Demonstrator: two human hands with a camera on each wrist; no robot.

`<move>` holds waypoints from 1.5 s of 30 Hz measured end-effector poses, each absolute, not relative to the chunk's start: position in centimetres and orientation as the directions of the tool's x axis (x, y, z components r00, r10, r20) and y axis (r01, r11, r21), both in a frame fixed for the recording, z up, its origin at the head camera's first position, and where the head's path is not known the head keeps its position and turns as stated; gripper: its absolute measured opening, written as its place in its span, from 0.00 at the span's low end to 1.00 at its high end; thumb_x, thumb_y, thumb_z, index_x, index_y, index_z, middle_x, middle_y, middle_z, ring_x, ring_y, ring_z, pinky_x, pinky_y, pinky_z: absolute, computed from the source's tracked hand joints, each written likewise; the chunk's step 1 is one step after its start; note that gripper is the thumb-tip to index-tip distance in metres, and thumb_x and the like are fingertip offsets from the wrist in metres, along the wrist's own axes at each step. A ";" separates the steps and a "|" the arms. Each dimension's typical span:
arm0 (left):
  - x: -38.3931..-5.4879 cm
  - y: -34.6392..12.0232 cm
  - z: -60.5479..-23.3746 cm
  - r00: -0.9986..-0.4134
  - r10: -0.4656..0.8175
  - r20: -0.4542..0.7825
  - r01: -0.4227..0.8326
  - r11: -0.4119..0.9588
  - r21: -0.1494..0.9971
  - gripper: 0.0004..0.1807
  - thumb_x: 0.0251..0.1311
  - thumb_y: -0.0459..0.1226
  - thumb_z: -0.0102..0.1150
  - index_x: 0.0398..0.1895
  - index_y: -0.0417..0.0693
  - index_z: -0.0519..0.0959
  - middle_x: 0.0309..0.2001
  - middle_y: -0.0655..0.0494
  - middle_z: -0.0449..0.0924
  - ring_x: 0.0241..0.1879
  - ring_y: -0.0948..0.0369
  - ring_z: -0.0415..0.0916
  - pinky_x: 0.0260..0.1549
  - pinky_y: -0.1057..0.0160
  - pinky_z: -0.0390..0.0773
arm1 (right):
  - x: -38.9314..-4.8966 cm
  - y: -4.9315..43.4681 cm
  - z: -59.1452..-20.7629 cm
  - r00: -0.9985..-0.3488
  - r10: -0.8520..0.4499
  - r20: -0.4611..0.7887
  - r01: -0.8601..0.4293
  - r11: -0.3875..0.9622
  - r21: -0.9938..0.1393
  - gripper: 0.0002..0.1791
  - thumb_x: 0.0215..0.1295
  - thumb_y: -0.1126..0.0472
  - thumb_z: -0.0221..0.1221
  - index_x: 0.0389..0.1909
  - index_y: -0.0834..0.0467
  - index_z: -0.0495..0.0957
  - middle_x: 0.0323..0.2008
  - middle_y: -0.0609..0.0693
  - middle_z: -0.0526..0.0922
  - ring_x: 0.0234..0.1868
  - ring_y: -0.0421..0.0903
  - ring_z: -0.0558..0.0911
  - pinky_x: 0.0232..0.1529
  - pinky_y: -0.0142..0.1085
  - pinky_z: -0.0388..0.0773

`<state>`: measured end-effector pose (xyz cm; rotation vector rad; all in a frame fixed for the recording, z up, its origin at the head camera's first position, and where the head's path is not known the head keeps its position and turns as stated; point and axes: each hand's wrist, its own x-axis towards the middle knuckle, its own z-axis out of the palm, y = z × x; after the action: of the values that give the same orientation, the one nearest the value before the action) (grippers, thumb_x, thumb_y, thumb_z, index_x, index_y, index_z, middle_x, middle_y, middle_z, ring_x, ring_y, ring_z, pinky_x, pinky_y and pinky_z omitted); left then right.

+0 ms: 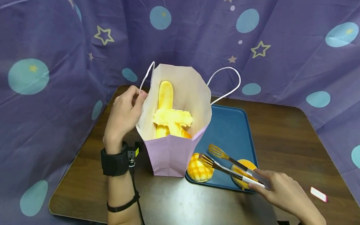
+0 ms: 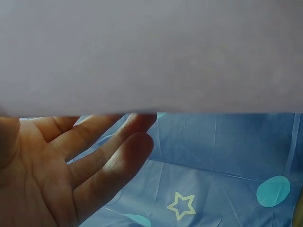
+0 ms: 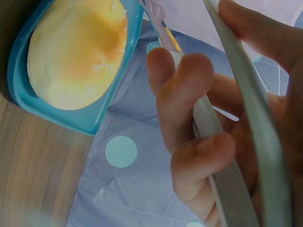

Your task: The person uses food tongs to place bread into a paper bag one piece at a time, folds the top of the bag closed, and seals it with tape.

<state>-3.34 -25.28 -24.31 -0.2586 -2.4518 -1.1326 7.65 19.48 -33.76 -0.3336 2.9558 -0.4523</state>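
Observation:
A tall lilac paper bag (image 1: pixel 170 155) stands upright with its mouth open. Inside lie several long bread rolls (image 1: pixel 166 94), one set crosswise over the others. My left hand (image 1: pixel 122 113) pinches the bag's left rim by the white handle, while its other fingers (image 2: pixel 118 165) stretch out below the paper. My right hand (image 1: pixel 286 192) grips metal serving tongs (image 1: pixel 225 170), their arms spread and nothing between the tips. Those tips hover around a crosshatched bun (image 1: pixel 199 173) beside the bag. Under the tongs' arms sits a second round bun (image 3: pixel 75 61), partly covered in the head view.
Both buns rest at the near end of a blue tray (image 1: pixel 232 128), right of the bag. A white cord handle (image 1: pixel 238 78) loops out over the tray. On the wooden table (image 1: pixel 287 140) lies a small pink-edged card (image 1: pixel 318 194). A purple curtain (image 1: pixel 198 39) surrounds the table.

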 end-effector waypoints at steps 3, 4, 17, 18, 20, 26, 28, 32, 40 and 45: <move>-3.4 -25.3 -24.3 -0.894 -0.009 0.447 0.335 0.649 0.684 0.15 0.76 0.44 0.48 0.47 0.43 0.78 0.40 0.50 0.81 0.32 0.54 0.75 0.29 0.56 0.73 | 7.6 19.4 -33.7 -0.964 -0.246 -0.103 -0.204 0.929 -0.310 0.35 0.60 0.38 0.67 0.57 0.62 0.82 0.26 0.42 0.76 0.19 0.36 0.62 0.18 0.34 0.58; -3.4 -25.3 -24.3 -0.895 -0.010 0.446 0.333 0.649 0.684 0.15 0.76 0.44 0.48 0.47 0.43 0.78 0.39 0.50 0.80 0.32 0.54 0.75 0.29 0.56 0.73 | 7.6 19.4 -33.7 -0.963 -0.250 -0.103 -0.208 0.928 -0.310 0.35 0.60 0.39 0.67 0.57 0.62 0.82 0.26 0.42 0.76 0.19 0.36 0.62 0.18 0.34 0.58; -3.4 -25.3 -24.1 -0.898 -0.015 0.440 0.326 0.651 0.686 0.14 0.76 0.44 0.49 0.47 0.43 0.78 0.38 0.50 0.79 0.33 0.54 0.73 0.31 0.57 0.70 | 7.3 19.7 -33.9 -0.938 -0.308 -0.161 -0.240 0.910 -0.338 0.30 0.66 0.43 0.64 0.55 0.65 0.81 0.25 0.41 0.74 0.21 0.35 0.64 0.21 0.32 0.61; -3.4 -25.3 -24.1 -0.898 -0.015 0.441 0.326 0.650 0.686 0.14 0.76 0.44 0.49 0.47 0.43 0.78 0.39 0.50 0.79 0.33 0.54 0.73 0.31 0.57 0.70 | 7.3 19.7 -33.9 -0.936 -0.309 -0.167 -0.239 0.909 -0.343 0.30 0.66 0.43 0.64 0.55 0.66 0.81 0.24 0.41 0.73 0.20 0.34 0.64 0.21 0.32 0.60; -3.4 -25.3 -24.1 -0.898 -0.015 0.440 0.325 0.651 0.686 0.14 0.76 0.43 0.50 0.47 0.43 0.78 0.40 0.50 0.80 0.34 0.54 0.73 0.31 0.57 0.70 | 7.3 19.7 -33.9 -0.934 -0.314 -0.171 -0.241 0.906 -0.348 0.30 0.67 0.43 0.63 0.55 0.66 0.81 0.24 0.41 0.72 0.20 0.34 0.63 0.21 0.32 0.60; -3.4 -25.3 -24.0 -0.899 -0.016 0.437 0.323 0.650 0.688 0.14 0.76 0.43 0.50 0.47 0.43 0.79 0.42 0.50 0.81 0.35 0.54 0.74 0.32 0.57 0.70 | 7.4 19.7 -34.1 -0.929 -0.340 -0.145 -0.268 0.890 -0.369 0.28 0.67 0.45 0.64 0.54 0.66 0.82 0.22 0.40 0.71 0.19 0.33 0.61 0.20 0.31 0.60; -3.4 -25.3 -24.1 -0.900 -0.017 0.435 0.321 0.649 0.690 0.14 0.76 0.43 0.50 0.48 0.43 0.79 0.42 0.50 0.81 0.35 0.54 0.74 0.32 0.57 0.71 | 7.4 19.8 -34.2 -0.928 -0.347 -0.134 -0.278 0.888 -0.367 0.27 0.67 0.46 0.64 0.54 0.65 0.82 0.21 0.39 0.70 0.18 0.32 0.60 0.20 0.31 0.59; -3.4 -25.3 -24.1 -0.901 -0.021 0.433 0.317 0.650 0.691 0.14 0.76 0.44 0.50 0.47 0.43 0.79 0.42 0.50 0.81 0.35 0.54 0.74 0.32 0.56 0.71 | 7.3 19.8 -34.2 -0.928 -0.350 -0.125 -0.286 0.888 -0.361 0.26 0.67 0.46 0.64 0.54 0.64 0.83 0.19 0.39 0.67 0.17 0.32 0.59 0.19 0.30 0.58; -3.3 -25.3 -24.0 -0.902 -0.020 0.430 0.314 0.654 0.689 0.14 0.76 0.44 0.49 0.48 0.44 0.79 0.40 0.50 0.80 0.34 0.54 0.73 0.31 0.56 0.70 | 7.4 19.9 -34.4 -0.927 -0.360 -0.101 -0.303 0.882 -0.361 0.26 0.66 0.46 0.65 0.53 0.64 0.83 0.20 0.38 0.68 0.17 0.31 0.60 0.19 0.30 0.60; -3.3 -25.2 -24.0 -0.899 -0.016 0.437 0.321 0.653 0.686 0.14 0.76 0.44 0.50 0.47 0.43 0.78 0.37 0.50 0.79 0.33 0.54 0.73 0.31 0.57 0.70 | 7.5 19.9 -34.4 -0.928 -0.351 -0.123 -0.285 0.883 -0.373 0.26 0.66 0.46 0.65 0.53 0.63 0.83 0.22 0.39 0.72 0.17 0.32 0.62 0.19 0.30 0.62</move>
<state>-3.29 -25.22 -24.03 -0.2397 -2.4654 -1.1343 7.48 19.91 -34.38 -0.4882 2.8650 -0.5262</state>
